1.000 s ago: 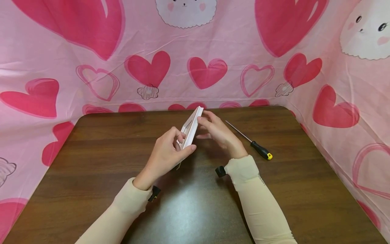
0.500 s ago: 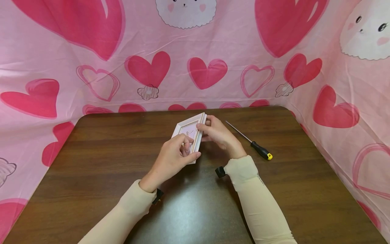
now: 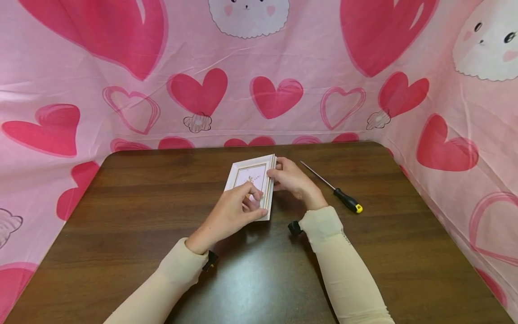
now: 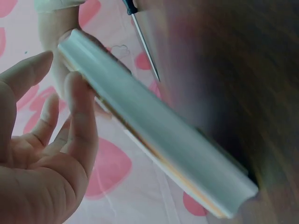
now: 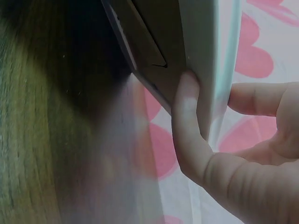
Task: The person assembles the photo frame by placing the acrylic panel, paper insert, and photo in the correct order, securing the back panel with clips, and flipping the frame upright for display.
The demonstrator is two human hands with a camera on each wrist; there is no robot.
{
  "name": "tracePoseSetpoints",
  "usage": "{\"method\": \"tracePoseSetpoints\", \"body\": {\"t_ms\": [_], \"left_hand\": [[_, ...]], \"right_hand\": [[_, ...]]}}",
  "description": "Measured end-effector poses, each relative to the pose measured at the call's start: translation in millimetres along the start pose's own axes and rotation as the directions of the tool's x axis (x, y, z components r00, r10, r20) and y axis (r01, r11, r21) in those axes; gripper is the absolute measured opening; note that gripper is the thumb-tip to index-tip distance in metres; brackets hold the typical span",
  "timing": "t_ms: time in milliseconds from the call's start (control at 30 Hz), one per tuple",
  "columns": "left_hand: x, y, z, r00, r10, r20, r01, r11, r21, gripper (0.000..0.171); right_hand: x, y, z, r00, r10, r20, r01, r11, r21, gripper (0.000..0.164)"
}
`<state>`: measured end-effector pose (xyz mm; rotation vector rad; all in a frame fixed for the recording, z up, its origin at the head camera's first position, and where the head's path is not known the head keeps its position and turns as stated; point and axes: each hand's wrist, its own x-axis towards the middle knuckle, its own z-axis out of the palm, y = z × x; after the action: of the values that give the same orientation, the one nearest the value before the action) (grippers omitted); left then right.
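Note:
A white picture frame [image 3: 272, 189] with a gold inner line and a floral print leans back in front of me, its face turned up toward the head camera. My right hand [image 3: 293, 180] pinches its right side, thumb on the front and fingers behind. In the right wrist view, a fingertip presses the back of the frame [image 5: 201, 46], beside the brown backing panel [image 5: 168, 28]. My left hand [image 3: 232, 209] is over the front, fingers loosely bent across the print and thumb by the lower right corner. The left wrist view has all its fingers on the front side.
A screwdriver [image 3: 346, 199] with a black and yellow handle lies on the brown wooden table [image 3: 141, 216], just right of my right hand. Pink cloth [image 3: 174, 54] with hearts hangs behind the table and along both sides.
The frame has turned from nearly edge-on to show its front, and come down slightly. My left hand has shifted right and down with it. The right hand has closed its grip on the side.

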<state>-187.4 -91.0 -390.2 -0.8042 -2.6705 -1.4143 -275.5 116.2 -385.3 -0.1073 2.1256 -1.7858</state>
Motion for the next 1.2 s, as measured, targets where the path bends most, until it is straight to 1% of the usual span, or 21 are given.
{"method": "tracePoseSetpoints", "body": {"t_ms": [133, 233, 367, 467, 567, 700, 933, 1000, 1067, 1133, 1200], "left_hand": [[0.7, -3.1, -4.8, 1.000, -0.024, 0.013, 0.023, 1.000, 0.007, 0.035], [1.1, -6.6, -9.3, 0.999, -0.034, 0.010, 0.034, 0.999, 0.022, 0.040], [1.3, -12.4, -15.4, 0.998, -0.056, -0.007, 0.057, 0.994, 0.094, 0.050], [1.6, -15.9, -19.6, 0.994, -0.113, -0.006, 0.113, 0.981, 0.158, 0.061], [2.4, -18.6, -22.7, 0.983, -0.185, 0.010, 0.180, 0.965, 0.192, 0.075], [3.2, -22.8, -25.4, 0.966, -0.258, 0.031, 0.244, 0.943, 0.227, 0.090], [2.6, -28.2, -27.3, 0.926, -0.366, 0.097, 0.332, 0.908, 0.257, 0.106], [2.2, -29.8, -27.3, 0.917, -0.384, 0.112, 0.347, 0.903, 0.253, 0.108], [1.4, -32.0, -27.3, 0.913, -0.390, 0.119, 0.354, 0.904, 0.242, 0.110], [0.6, -34.2, -27.4, 0.913, -0.389, 0.124, 0.355, 0.906, 0.230, 0.111], [0.2, -36.1, -27.4, 0.916, -0.383, 0.122, 0.349, 0.909, 0.228, 0.112]], "right_hand": [[0.9, 2.8, -2.8, 1.000, 0.005, -0.002, -0.005, 1.000, -0.012, 0.062], [1.8, 4.5, -4.6, 1.000, 0.007, -0.002, -0.007, 1.000, -0.021, 0.063], [3.4, 7.1, -7.2, 1.000, 0.005, 0.005, -0.004, 0.999, -0.041, 0.065], [4.4, 9.3, -9.3, 1.000, 0.003, 0.007, -0.003, 0.998, -0.062, 0.066], [5.5, 11.4, -11.1, 1.000, 0.002, 0.007, -0.002, 0.997, -0.073, 0.067], [6.9, 13.6, -12.5, 1.000, 0.002, 0.004, -0.002, 0.997, -0.073, 0.067], [7.1, 15.3, -13.7, 1.000, -0.001, -0.013, -0.001, 0.995, -0.101, 0.067], [7.1, 15.6, -14.2, 1.000, -0.003, -0.016, 0.001, 0.994, -0.107, 0.067], [6.9, 16.2, -14.9, 1.000, -0.010, -0.015, 0.008, 0.993, -0.120, 0.067], [7.0, 16.8, -15.2, 1.000, -0.018, -0.014, 0.016, 0.991, -0.133, 0.066], [6.9, 17.4, -15.4, 1.000, -0.027, -0.011, 0.025, 0.988, -0.150, 0.064]]}}
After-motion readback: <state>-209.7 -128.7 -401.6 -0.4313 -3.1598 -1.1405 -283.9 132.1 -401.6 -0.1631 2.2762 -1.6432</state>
